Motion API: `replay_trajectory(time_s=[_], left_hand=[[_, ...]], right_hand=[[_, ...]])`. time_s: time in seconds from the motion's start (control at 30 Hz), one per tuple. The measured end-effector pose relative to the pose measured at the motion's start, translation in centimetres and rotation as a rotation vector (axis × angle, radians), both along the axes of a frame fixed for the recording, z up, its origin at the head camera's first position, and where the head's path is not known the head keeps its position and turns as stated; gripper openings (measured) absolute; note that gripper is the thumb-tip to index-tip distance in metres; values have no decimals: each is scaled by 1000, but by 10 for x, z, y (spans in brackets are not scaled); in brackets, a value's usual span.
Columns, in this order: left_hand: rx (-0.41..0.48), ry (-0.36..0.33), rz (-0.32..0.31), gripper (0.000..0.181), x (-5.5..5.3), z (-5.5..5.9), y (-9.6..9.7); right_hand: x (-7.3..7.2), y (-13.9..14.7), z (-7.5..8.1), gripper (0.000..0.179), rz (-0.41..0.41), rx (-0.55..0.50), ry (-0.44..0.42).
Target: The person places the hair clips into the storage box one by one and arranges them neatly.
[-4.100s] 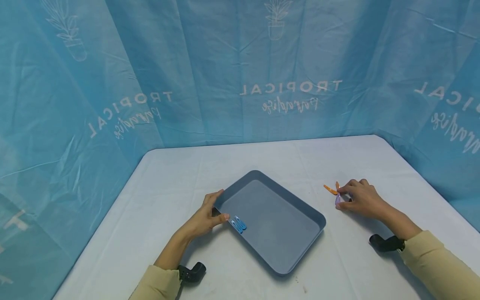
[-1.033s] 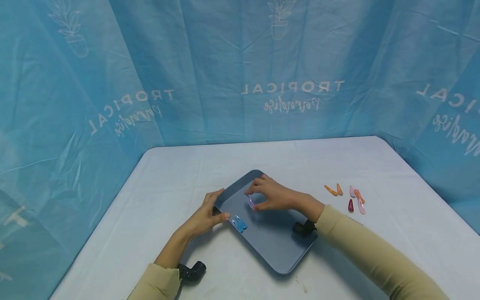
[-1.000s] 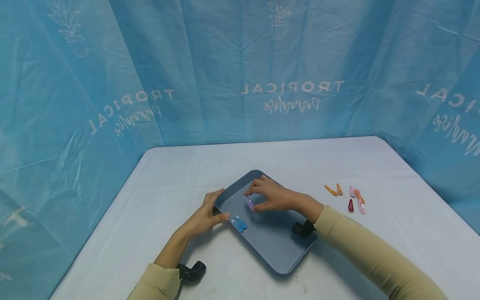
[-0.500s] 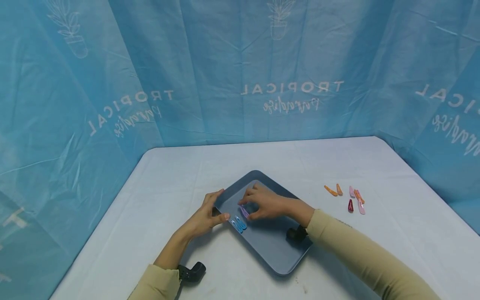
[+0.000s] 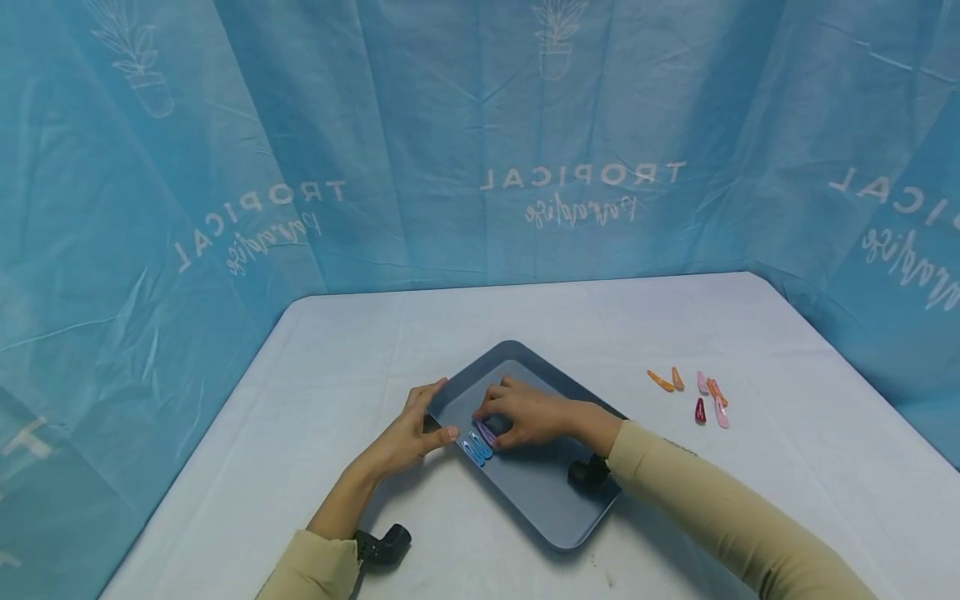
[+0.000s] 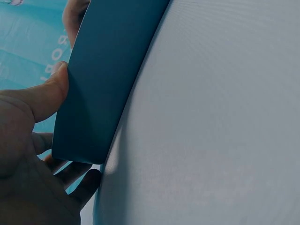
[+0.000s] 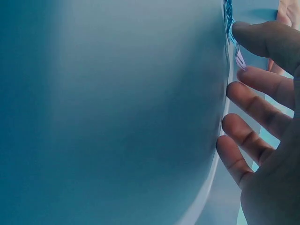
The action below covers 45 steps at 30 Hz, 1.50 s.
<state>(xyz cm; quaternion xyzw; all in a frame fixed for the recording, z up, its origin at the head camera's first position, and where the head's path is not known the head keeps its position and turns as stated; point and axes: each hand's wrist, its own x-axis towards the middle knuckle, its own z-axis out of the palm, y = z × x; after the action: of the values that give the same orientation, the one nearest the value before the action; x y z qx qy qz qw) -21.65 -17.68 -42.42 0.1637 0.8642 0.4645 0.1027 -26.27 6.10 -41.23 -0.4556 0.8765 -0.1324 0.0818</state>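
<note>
A purple snap hair clip (image 5: 486,432) is pinched between the thumb and index finger of my right hand (image 5: 521,414), low over the grey tray (image 5: 558,492). It lies alongside two blue snap hair clips (image 5: 476,448) on the tray floor by the near left wall. In the right wrist view, the purple clip (image 7: 241,61) shows between thumb and index fingertip, the other fingers spread at the tray floor. My left hand (image 5: 408,433) grips the tray's left corner. The left wrist view has its thumb (image 6: 58,82) at the rim and the fingers around the corner.
On the white table (image 5: 360,350), right of the tray, lie orange clips (image 5: 661,381), a dark red clip (image 5: 701,411) and pink clips (image 5: 722,412), one overlapping another orange clip. A blue printed curtain (image 5: 450,125) surrounds the table's back and sides.
My right hand has carried the purple clip from the pile on the right into the tray, then left and down beside the blue clips. The left hand keeps its place on the tray.
</note>
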Motion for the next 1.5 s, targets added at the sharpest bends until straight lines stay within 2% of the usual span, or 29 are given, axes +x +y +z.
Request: replay_trajectory(time_s=[0.7, 1.07, 1.33, 1.5], left_hand=[[5, 15, -16, 83, -1, -1, 0], [6, 16, -12, 82, 0, -1, 0], [13, 7, -23, 84, 0, -1, -1], [20, 12, -16, 84, 0, -1, -1]], right_hand=[[0, -1, -2, 48, -20, 38, -3], [1, 0, -1, 51, 1, 22, -13], [0, 2, 2, 52, -5, -11, -64], [0, 7, 12, 52, -23, -52, -102]])
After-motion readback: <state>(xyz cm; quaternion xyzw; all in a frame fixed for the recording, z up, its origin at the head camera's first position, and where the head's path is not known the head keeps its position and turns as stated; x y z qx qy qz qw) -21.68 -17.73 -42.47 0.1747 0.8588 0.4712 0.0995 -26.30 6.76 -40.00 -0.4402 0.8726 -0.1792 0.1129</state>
